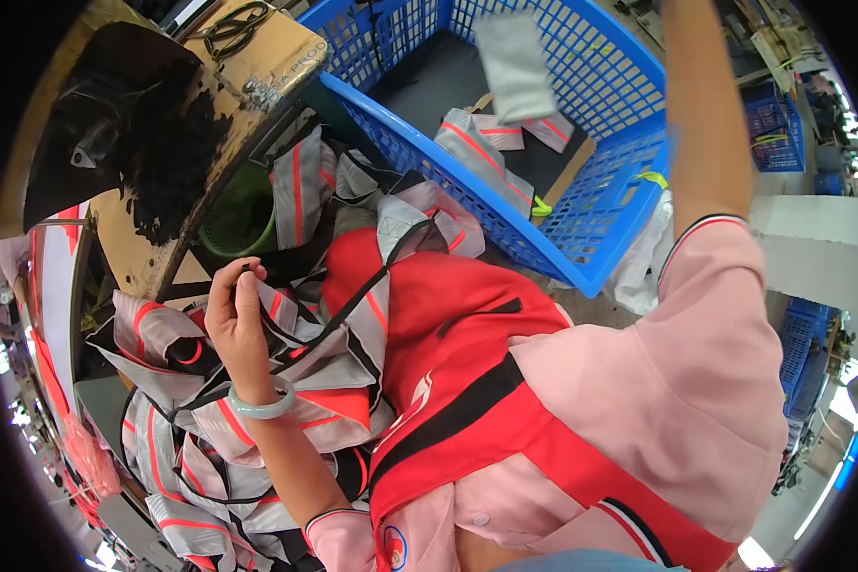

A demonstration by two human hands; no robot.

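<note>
My left hand (239, 319), with a pale green bangle on the wrist, is closed in a pinch near my lap. A black strip (291, 340) runs from its fingertips to a heap of grey reflective fabric strips (238, 429) with orange-red lines and black edging. My right forearm (708, 114) reaches past the right side of a blue plastic basket (505, 214); its hand lies beyond the upper edge, unseen. Over the basket a blurred pale grey folded piece (516, 69) appears in mid-air. Several grey and orange-red strips (486, 153) lie inside the basket.
A worn wooden table (124, 248) stands at the left, with black scraps (176, 162) and a pair of scissors (234, 30). Beneath it sits a green basket (234, 214). White plastic (643, 257) lies beside the blue basket. More blue crates (772, 129) stand at the right.
</note>
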